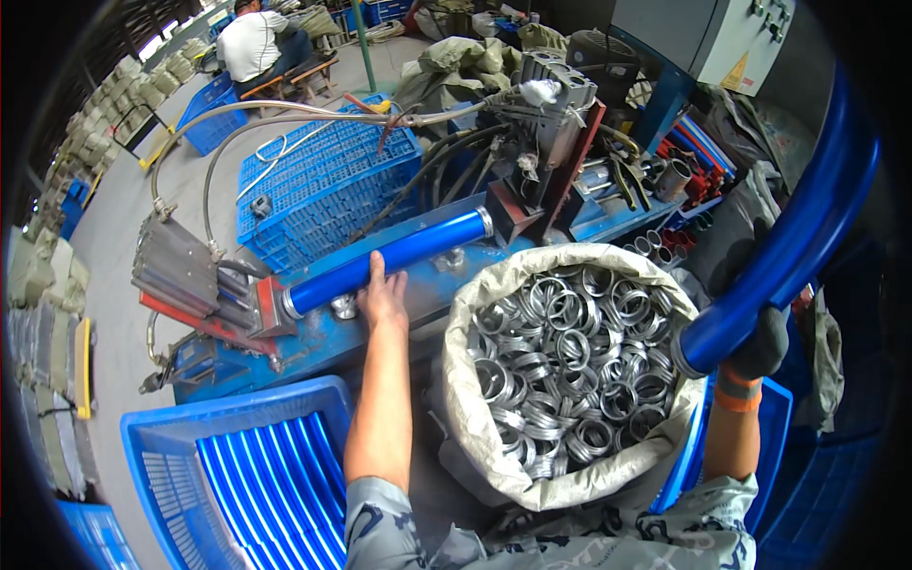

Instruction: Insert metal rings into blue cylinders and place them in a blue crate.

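Note:
A shiny blue tube [394,255] lies lengthwise on the blue bench machine, between a left clamp block [271,306] and a right clamp block [513,214]. Silvery rings sit at both its ends. My bare left hand [382,296] holds this tube near its middle, thumb and fingers around it. On the right, my dark-gloved right hand [760,350] grips blue tubing [788,237] held up at a slant; it looks like two tubes side by side. Its lower end comes close to the rim of a pale woven sack [465,418] full of loose metal rings [570,351].
A blue crate [152,423] of blue tubes stands at lower left. Hoses [204,114] arch over the machine. Behind it are stacked blue crates [328,166], pliers [629,180] and a grey electrical cabinet [708,43]. A person in white [252,46] sits far off.

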The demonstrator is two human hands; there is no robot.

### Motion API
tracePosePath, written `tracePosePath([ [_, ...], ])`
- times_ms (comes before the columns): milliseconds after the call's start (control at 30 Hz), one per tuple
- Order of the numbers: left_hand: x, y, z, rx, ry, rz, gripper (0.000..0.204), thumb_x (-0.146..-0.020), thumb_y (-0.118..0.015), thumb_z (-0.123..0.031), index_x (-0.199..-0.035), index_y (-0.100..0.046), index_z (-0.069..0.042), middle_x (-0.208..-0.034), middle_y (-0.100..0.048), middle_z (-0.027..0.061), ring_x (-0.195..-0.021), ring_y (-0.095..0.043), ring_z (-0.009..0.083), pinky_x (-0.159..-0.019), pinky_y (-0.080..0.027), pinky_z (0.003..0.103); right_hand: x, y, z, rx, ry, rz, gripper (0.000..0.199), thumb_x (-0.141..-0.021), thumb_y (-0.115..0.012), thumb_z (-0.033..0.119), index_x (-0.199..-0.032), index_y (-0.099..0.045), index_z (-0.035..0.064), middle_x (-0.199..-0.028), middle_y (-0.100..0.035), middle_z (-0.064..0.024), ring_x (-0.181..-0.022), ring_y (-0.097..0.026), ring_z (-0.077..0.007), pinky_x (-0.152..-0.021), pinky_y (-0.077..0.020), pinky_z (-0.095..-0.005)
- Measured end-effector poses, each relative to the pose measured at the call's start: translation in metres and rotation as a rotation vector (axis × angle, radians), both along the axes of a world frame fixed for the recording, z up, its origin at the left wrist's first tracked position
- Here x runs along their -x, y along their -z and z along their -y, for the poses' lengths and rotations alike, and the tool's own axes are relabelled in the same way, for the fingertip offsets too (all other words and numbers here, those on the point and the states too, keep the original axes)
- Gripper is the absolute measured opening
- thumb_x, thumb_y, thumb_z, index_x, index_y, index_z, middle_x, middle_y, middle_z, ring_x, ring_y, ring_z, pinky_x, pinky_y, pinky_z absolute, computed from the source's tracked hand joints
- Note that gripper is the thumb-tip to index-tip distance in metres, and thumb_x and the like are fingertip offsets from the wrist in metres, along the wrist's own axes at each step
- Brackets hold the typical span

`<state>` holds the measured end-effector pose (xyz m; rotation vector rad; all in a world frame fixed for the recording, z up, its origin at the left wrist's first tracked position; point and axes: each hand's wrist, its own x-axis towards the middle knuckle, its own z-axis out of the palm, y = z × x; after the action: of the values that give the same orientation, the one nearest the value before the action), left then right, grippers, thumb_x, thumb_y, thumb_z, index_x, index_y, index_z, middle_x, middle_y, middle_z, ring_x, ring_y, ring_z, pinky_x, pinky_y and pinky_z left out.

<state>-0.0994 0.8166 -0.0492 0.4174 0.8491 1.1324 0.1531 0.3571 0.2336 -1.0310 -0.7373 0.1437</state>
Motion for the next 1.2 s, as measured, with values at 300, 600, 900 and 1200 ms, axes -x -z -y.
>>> tracePosePath([
  [300,-0.007,0.008,0.015,0.065,0.114,-0.023,0.09,-0.099,-0.096,-0.041,-0.166,-0.051,-0.001,-0.156,-0.064,0.0261,-0.141,-0.067,0.0532,-0.118,-0.058,0.065,0.011,-0.001,0.093,0.247,0.148,-0.053,0.068,-0.11,-0.075,0.042,-0.159,-0.058,-0.0027,-0.129,-0.078,-0.015,-0.104,-0.079,-0.0228,-0.09,-0.0664,-0.0352],
  [600,0.089,0.034,-0.051,-0.002,0.621,-0.112,0.077,-0.114,-0.071,-0.05,-0.163,-0.053,0.007,-0.156,-0.068,0.0269,-0.146,-0.066,0.037,-0.132,-0.047,0.049,-0.009,0.095,0.37,0.825,0.729,0.224,0.045,-0.091,-0.089,0.002,-0.135,-0.078,0.0045,-0.11,-0.08,-0.0027,-0.101,-0.076,-0.0157,-0.091,-0.0629,-0.0363],
  [900,0.2,0.035,0.104,0.018,0.455,-0.277,0.057,-0.121,-0.061,-0.039,-0.162,-0.062,0.001,-0.165,-0.068,0.0135,-0.151,-0.064,0.0273,-0.132,-0.046,0.041,0.088,0.428,0.624,1.704,0.675,-0.558,0.097,-0.084,-0.094,0.044,-0.161,-0.057,-0.0009,-0.136,-0.081,-0.026,-0.125,-0.081,-0.0375,-0.112,-0.0617,-0.0467],
  [1200,0.267,0.047,0.233,-0.316,0.184,-1.1,0.062,-0.119,-0.059,-0.035,-0.166,-0.059,0.005,-0.16,-0.066,0.0234,-0.138,-0.07,0.04,-0.117,-0.059,0.059,-0.01,0.523,0.577,1.837,0.362,-0.579,0.107,-0.088,-0.092,0.055,-0.171,-0.05,0.0007,-0.15,-0.075,-0.0282,-0.139,-0.074,-0.0438,-0.12,-0.0567,-0.0505],
])
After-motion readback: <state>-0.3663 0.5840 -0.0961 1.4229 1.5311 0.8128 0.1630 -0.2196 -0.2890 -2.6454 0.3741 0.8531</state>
